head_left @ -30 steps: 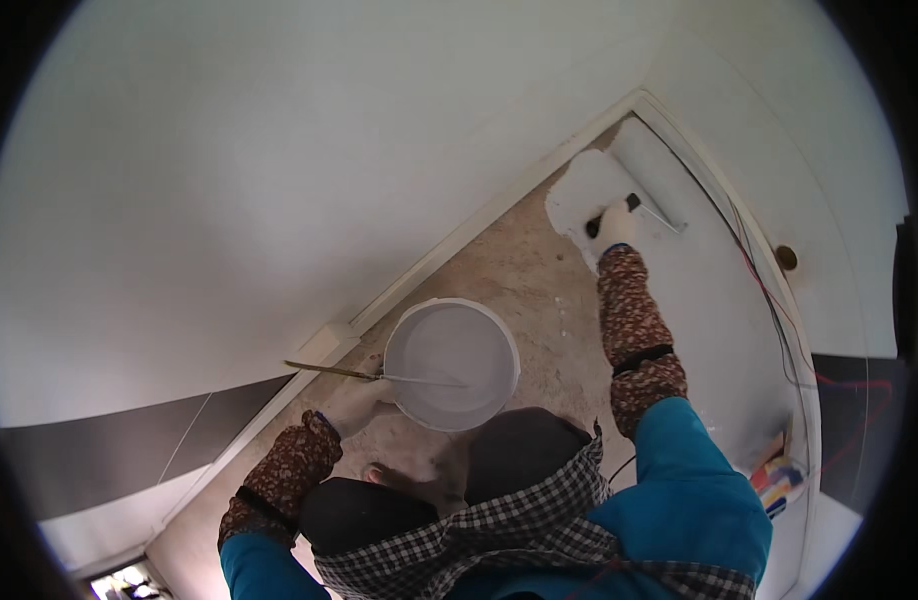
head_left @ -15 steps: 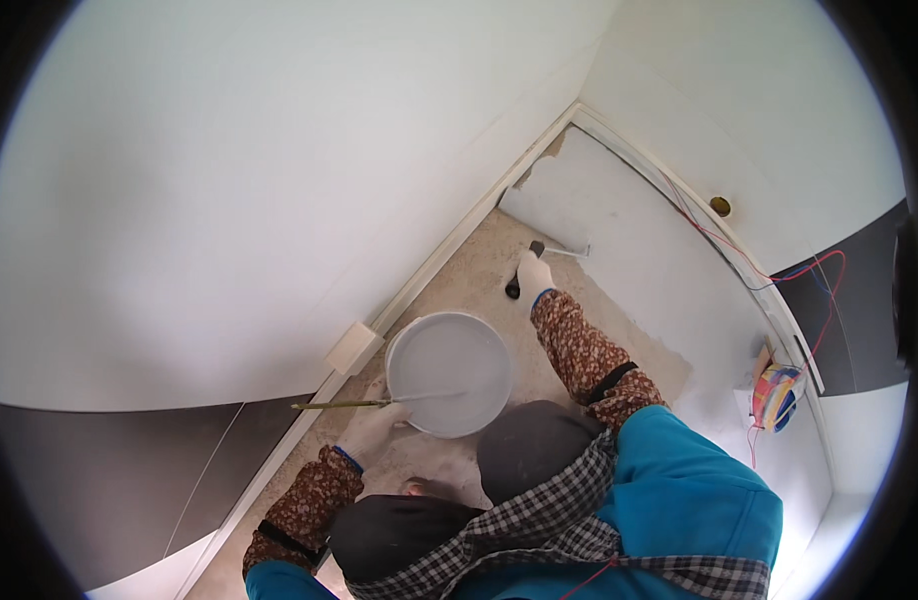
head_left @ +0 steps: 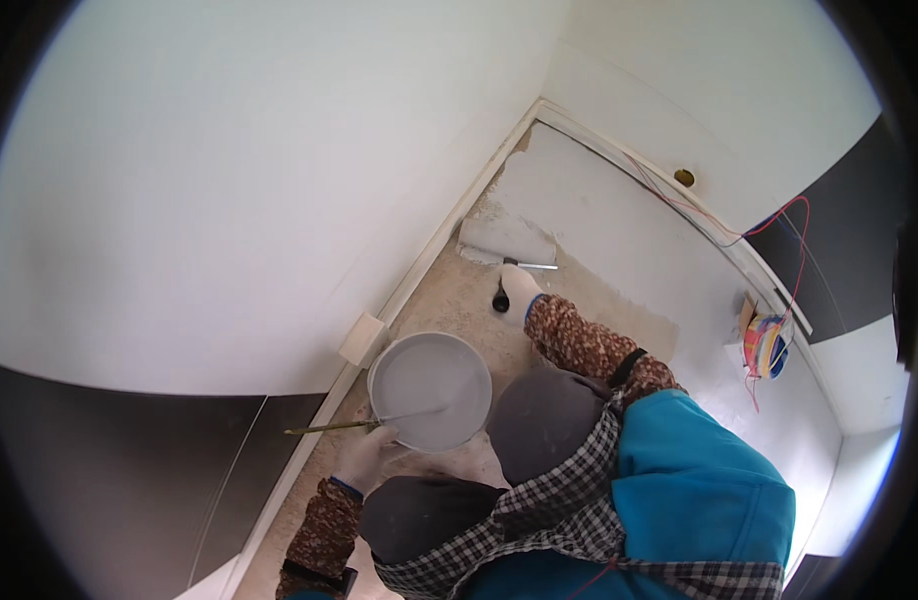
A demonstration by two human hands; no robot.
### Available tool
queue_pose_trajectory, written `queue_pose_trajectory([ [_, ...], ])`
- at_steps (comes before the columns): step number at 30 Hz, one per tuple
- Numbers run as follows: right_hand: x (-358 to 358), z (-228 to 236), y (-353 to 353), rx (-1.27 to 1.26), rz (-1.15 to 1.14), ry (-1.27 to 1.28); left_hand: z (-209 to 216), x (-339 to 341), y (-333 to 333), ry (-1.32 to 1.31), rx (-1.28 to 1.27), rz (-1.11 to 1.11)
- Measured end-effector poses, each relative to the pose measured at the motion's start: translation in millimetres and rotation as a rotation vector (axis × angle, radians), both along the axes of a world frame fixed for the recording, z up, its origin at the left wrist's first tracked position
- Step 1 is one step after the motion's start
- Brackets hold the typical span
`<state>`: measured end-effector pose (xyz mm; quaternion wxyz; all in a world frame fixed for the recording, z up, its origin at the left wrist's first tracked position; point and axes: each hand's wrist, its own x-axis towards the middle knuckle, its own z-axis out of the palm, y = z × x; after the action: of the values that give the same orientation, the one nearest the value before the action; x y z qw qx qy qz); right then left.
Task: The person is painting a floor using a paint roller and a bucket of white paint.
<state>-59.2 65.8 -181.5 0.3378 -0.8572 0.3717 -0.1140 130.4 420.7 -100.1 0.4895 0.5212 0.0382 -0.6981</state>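
Right hand (head_left: 520, 284): white-gloved, closed around black handle of paint roller (head_left: 506, 243); roller head lies on floor at edge of white-coated patch, near baseboard corner. Left hand (head_left: 362, 457): gloved, fingers curled on rim of white bucket (head_left: 430, 390), just beside thin stick (head_left: 341, 427) resting across bucket. Bucket stands on bare floor (head_left: 466, 305), close to wall. Coloured cable reel (head_left: 765, 343) well apart, right.

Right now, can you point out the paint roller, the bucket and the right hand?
paint roller (head_left: 506, 240), head view, on its white sleeve.
bucket (head_left: 430, 389), head view, on the white paint inside.
right hand (head_left: 520, 286), head view, on the gloved back of the hand.
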Motion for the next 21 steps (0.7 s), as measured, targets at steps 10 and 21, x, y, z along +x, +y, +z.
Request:
queue_pose_trajectory([
  [10, 35.9, -4.8, -107.0, -0.337, -0.003, 0.535, 24.4, -8.8, -11.5, -0.184, -0.1, 0.061],
  [21, 61.2, -22.3, -262.0, -0.292, -0.107, 0.597, 29.9, 12.7, -30.1, -0.214, 0.159, -0.041],
])
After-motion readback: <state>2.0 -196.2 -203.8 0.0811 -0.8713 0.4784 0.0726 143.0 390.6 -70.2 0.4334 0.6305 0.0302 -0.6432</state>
